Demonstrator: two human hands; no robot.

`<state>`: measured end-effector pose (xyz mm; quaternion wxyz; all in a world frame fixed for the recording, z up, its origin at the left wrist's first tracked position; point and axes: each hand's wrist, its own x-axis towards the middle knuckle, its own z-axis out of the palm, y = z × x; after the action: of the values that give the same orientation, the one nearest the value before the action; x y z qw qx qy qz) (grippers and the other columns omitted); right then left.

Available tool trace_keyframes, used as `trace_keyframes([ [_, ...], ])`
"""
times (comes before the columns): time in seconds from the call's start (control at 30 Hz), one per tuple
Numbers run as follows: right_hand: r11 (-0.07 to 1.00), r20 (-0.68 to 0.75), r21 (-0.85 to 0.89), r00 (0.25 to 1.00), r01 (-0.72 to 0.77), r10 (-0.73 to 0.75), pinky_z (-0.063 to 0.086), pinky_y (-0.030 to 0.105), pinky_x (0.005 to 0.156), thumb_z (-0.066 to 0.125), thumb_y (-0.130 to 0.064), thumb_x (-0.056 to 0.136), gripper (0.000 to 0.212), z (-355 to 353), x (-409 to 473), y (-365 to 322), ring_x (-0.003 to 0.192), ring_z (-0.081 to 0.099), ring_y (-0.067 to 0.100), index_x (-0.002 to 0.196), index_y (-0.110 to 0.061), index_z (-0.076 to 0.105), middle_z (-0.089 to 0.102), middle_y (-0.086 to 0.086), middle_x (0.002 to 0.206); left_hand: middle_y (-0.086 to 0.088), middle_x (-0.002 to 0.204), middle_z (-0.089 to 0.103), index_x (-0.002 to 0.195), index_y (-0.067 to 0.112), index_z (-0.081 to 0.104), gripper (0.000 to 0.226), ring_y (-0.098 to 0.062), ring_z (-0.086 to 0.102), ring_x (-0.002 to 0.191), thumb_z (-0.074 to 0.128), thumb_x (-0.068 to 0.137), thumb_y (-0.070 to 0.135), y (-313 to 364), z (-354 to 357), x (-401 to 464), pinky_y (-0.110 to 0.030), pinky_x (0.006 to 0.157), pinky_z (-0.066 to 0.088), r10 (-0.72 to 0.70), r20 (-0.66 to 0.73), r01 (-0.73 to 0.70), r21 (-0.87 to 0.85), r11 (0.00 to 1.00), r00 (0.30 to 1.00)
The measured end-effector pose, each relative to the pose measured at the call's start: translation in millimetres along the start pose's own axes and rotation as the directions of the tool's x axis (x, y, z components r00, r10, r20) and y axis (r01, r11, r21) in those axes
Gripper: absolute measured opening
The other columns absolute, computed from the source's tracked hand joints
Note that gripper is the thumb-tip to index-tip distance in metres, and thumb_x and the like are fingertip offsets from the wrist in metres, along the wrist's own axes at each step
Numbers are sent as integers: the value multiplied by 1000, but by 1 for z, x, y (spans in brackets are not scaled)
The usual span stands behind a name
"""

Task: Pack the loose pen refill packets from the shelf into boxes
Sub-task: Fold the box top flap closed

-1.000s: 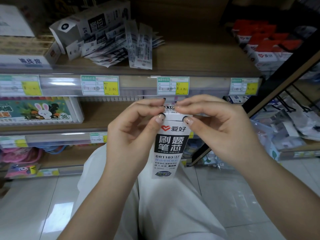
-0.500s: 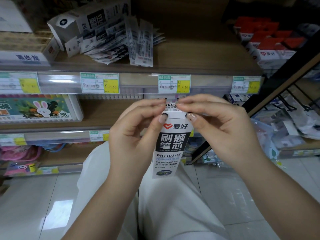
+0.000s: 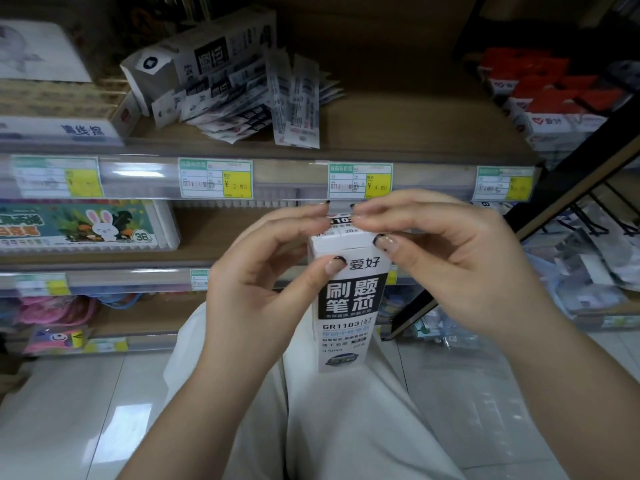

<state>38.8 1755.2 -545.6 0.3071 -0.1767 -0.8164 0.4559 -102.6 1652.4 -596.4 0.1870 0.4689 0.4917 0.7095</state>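
White refill box (image 3: 349,306) upright, pinched at top by both hands' fingers (image 3: 304,216)

I hold the refill box (image 3: 349,306) upright in front of me, my left hand (image 3: 266,285) on its left side and my right hand (image 3: 446,268) on its right. Beyond it, on the upper shelf (image 3: 398,133), the loose refill packets (image 3: 256,102) lie left of centre, an opened box (image 3: 194,57) just behind them.

Stationery shop, price tags (image 3: 360,181), stocked shelves (image 3: 398,133)
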Motion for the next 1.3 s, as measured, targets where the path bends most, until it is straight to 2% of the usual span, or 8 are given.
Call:
trace_keyframes([
  [0.17, 998, 56, 35, 998, -42, 40, 50, 16, 80, 59, -4, 81, 26, -7, 8, -8, 99, 64, 5, 98, -18, 73, 66, -4, 107, 10, 111, 67, 101, 17, 70, 19, -11, 62, 110, 63, 83, 18, 8, -3, 4, -19, 86, 49, -23, 3, 23, -32, 999, 1000],
  [0.3, 999, 38, 45, 999, -7, 6, 49, 16, 83, 63, -9, 82, 20, -3, 8, -7, 101, 63, 5, 96, -20, 72, 65, -2, 108, 10, 110, 69, 98, 8, 69, 19, -10, 62, 110, 59, 83, 10, 10, -1, 2, -17, 86, 48, -42, -38, 39, -81, 996, 998],
  [0.5, 977, 65, 209, 997, -51, 38, 47, 24, 91, 68, -19, 78, 41, 7, 5, 8, 110, 60, 12, 119, -18, 61, 59, -4, 117, 7, 108, 70, 94, 17, 70, 15, -13, 63, 108, 62, 82, 12, 13, -8, 4, -21, 85, 50, -71, -53, 64, -127, 990, 996],
  [0.63, 989, 18, 145, 1000, -6, 3, 46, 23, 95, 59, -16, 82, 44, 16, 3, 8, 115, 57, 9, 125, -23, 53, 56, -19, 119, 7, 100, 72, 85, 22, 70, 12, -14, 67, 101, 62, 80, 14, 19, -10, 8, -26, 84, 52, -67, -69, 63, -64, 996, 995],
  [0.8, 998, -64, 49, 997, 45, -41, 48, 30, 96, 62, -21, 83, 51, 22, -2, 7, 118, 56, 11, 132, -25, 46, 55, -11, 128, 15, 96, 71, 86, 27, 67, 17, -9, 66, 100, 62, 82, 11, 23, 1, 6, -20, 85, 49, -9, -144, 10, 2, 1000, 990],
  [0.9, 990, -116, 134, 993, 40, -24, 46, 29, 97, 61, -32, 85, 45, 28, -6, 6, 120, 55, 13, 129, -25, 52, 58, -3, 127, 10, 99, 71, 89, 17, 63, 11, -7, 66, 100, 61, 84, 7, 24, 11, -2, -17, 82, 49, -27, -230, 22, -23, 999, 973],
  [1.07, 978, -195, 206, 981, 24, 17, 47, 27, 91, 55, -22, 86, 30, 36, -9, 1, 109, 61, 16, 116, -18, 55, 63, 2, 117, 0, 106, 70, 91, 16, 62, 12, -6, 65, 102, 59, 86, 6, 28, 23, -5, -12, 75, 48, -54, -323, 48, -28, 998, 945],
  [1.3, 977, -283, 205, 959, 65, -4, 45, 19, 87, 53, -22, 84, 30, 40, -13, -8, 106, 61, 9, 113, -28, 50, 63, -11, 111, 16, 84, 69, 99, 19, 58, 13, 5, 62, 78, 61, 86, 20, 30, 18, 10, -10, 69, 47, -116, -302, 101, -66, 993, 946],
])
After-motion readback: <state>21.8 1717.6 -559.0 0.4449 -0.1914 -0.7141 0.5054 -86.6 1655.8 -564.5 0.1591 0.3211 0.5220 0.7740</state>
